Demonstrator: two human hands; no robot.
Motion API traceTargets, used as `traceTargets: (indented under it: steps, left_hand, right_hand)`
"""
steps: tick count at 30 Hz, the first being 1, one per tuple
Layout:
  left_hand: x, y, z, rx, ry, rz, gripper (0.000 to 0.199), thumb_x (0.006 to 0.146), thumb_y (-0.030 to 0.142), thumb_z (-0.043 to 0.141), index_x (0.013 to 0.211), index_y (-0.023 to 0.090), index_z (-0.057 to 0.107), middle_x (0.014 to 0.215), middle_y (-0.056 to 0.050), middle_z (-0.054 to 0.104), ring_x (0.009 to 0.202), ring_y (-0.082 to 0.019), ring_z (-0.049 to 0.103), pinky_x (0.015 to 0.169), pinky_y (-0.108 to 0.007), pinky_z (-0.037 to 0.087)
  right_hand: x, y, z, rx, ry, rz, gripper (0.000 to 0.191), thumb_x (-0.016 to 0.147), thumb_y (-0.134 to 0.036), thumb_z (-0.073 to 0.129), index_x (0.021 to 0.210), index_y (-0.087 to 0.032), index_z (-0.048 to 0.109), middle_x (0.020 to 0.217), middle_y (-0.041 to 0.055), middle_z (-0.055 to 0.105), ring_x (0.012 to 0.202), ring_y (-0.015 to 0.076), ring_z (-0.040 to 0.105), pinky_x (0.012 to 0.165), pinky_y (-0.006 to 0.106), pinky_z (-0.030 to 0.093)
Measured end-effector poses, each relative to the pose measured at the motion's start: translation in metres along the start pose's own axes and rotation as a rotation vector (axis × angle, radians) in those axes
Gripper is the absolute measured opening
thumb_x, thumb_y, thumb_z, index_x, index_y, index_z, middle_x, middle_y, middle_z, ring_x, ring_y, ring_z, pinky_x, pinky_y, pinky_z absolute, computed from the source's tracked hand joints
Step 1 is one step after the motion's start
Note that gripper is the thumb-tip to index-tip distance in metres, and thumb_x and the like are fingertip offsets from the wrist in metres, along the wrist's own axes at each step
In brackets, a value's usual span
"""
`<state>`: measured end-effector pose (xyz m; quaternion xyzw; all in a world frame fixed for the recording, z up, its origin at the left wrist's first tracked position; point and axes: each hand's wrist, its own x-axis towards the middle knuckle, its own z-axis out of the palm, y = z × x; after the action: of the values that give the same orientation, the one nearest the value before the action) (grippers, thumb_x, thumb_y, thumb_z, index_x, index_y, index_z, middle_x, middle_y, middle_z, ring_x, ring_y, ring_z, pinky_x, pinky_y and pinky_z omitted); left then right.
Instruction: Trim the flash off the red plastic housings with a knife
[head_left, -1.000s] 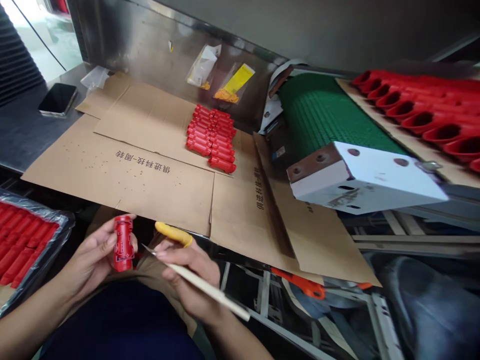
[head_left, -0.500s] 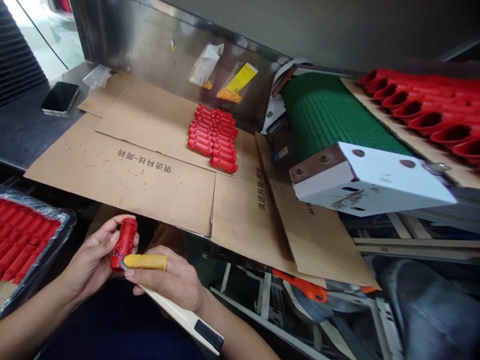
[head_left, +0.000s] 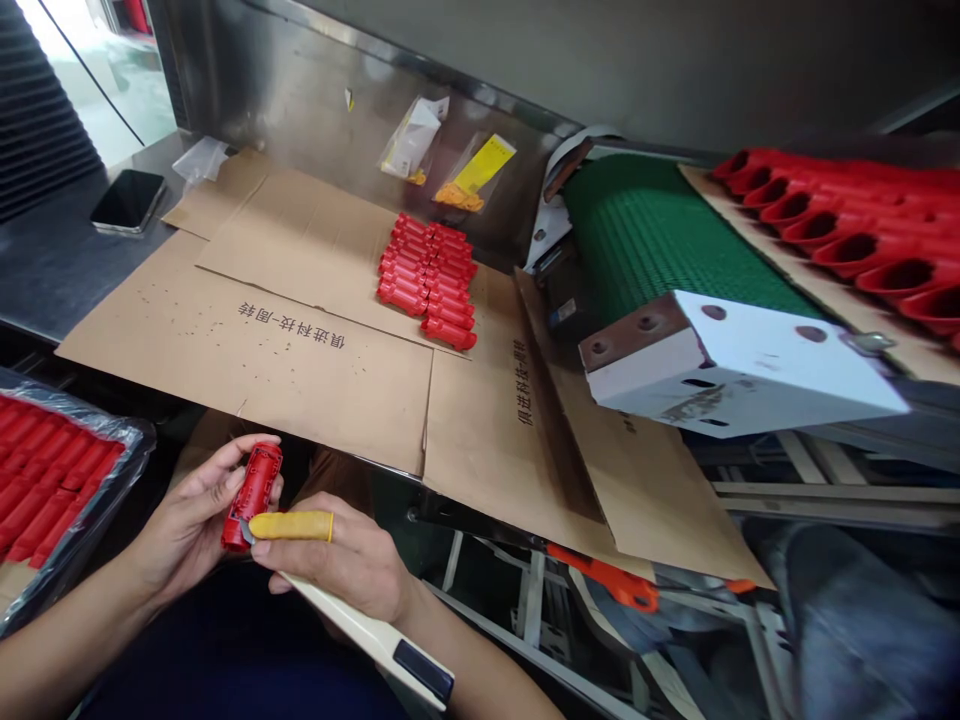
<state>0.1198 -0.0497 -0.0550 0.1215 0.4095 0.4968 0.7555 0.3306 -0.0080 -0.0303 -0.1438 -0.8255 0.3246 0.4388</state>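
My left hand (head_left: 196,505) is closed around a red plastic housing (head_left: 255,487), its hollow, ribbed side turned up. In my right hand (head_left: 356,560) is a knife (head_left: 375,635) with a long cream handle and a dark panel near its rear end. A yellow finger cot (head_left: 292,525) covers the index finger, which lies along the tool. The short grey blade meets the lower end of the housing; the exact contact is partly hidden by fingertips. Both hands are in front of the table's near edge, above my lap.
Cardboard sheets (head_left: 315,390) cover the table, with small shavings scattered on them. Red housings (head_left: 427,275) stand in rows there. A phone (head_left: 127,200) lies at left, a lined box of red parts (head_left: 52,480) below it. At right is a green conveyor (head_left: 675,235) carrying red parts (head_left: 847,250).
The red housing has rolled slightly in my left hand, its hollow facing more to the right. The blade stays near its lower end. The whole view has shifted a little.
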Motion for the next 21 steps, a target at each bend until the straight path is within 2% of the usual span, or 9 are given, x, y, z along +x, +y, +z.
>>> traceTargets:
  steps: [5,8,12,14,15,18,20,21]
  left_hand:
    - [-0.001,-0.001,0.0,-0.006,0.001,-0.019,0.056,0.087,0.043,0.088,0.138,0.026,0.072,0.098,-0.009,0.077,0.082,-0.018,0.07,0.072,-0.025,0.059]
    - [-0.001,0.0,0.0,0.007,0.008,-0.037,0.053,0.087,0.042,0.089,0.135,0.025,0.075,0.098,-0.008,0.077,0.078,-0.016,0.069,0.068,-0.022,0.058]
    - [0.001,0.001,0.001,0.016,-0.009,-0.065,0.054,0.081,0.042,0.093,0.13,0.023,0.079,0.1,-0.01,0.078,0.076,-0.015,0.069,0.07,-0.023,0.058]
    - [0.003,0.0,0.002,0.003,-0.014,-0.065,0.055,0.079,0.041,0.095,0.128,0.023,0.08,0.099,-0.01,0.079,0.078,-0.016,0.071,0.073,-0.023,0.059]
    - [0.004,-0.001,0.002,-0.01,-0.009,-0.06,0.054,0.078,0.04,0.096,0.127,0.023,0.08,0.098,-0.01,0.079,0.08,-0.017,0.072,0.075,-0.023,0.059]
    - [0.005,-0.002,0.002,-0.041,0.029,-0.024,0.052,0.08,0.037,0.095,0.128,0.024,0.079,0.098,-0.011,0.081,0.087,-0.018,0.075,0.08,-0.024,0.061]
    - [0.005,-0.001,0.002,-0.034,0.045,0.014,0.055,0.081,0.038,0.094,0.131,0.023,0.077,0.1,-0.012,0.082,0.089,-0.019,0.075,0.082,-0.025,0.061]
    - [0.005,0.001,0.002,-0.017,0.05,0.039,0.056,0.082,0.038,0.093,0.134,0.024,0.075,0.1,-0.012,0.082,0.088,-0.018,0.075,0.081,-0.024,0.062]
  right_hand:
    - [0.002,0.004,0.0,-0.001,-0.01,0.012,0.022,0.108,-0.021,0.068,0.129,-0.016,0.072,0.115,0.0105,0.082,0.103,0.0178,0.078,0.088,0.029,0.07]
    - [0.008,0.006,-0.003,-0.088,-0.098,-0.05,0.017,0.111,-0.023,0.061,0.116,-0.016,0.075,0.113,0.0082,0.081,0.104,0.0173,0.077,0.089,0.029,0.07]
    - [0.016,0.004,-0.002,-0.314,-0.212,-0.206,0.024,0.107,-0.01,0.061,0.094,-0.016,0.08,0.102,0.0074,0.082,0.092,0.0198,0.076,0.085,0.032,0.07]
    - [0.018,0.001,0.0,-0.352,-0.218,-0.218,0.025,0.108,-0.012,0.059,0.094,-0.018,0.079,0.103,0.007,0.082,0.093,0.0191,0.077,0.084,0.03,0.07]
    - [0.017,-0.002,0.001,-0.266,-0.203,-0.199,0.026,0.111,-0.017,0.055,0.097,-0.018,0.077,0.104,0.0061,0.082,0.096,0.0175,0.078,0.086,0.028,0.069]
    - [0.012,-0.011,0.003,0.246,-0.149,-0.059,0.034,0.118,-0.035,0.044,0.104,-0.018,0.07,0.099,0.0023,0.083,0.099,0.0107,0.08,0.09,0.022,0.067]
    - [0.006,-0.015,0.002,0.459,-0.082,0.059,0.03,0.114,-0.043,0.054,0.102,-0.02,0.07,0.091,0.0007,0.083,0.091,0.0107,0.081,0.085,0.022,0.067]
    - [0.002,-0.016,0.002,0.47,-0.016,0.135,0.026,0.111,-0.042,0.062,0.1,-0.02,0.071,0.09,0.0013,0.084,0.089,0.0122,0.082,0.083,0.023,0.068]
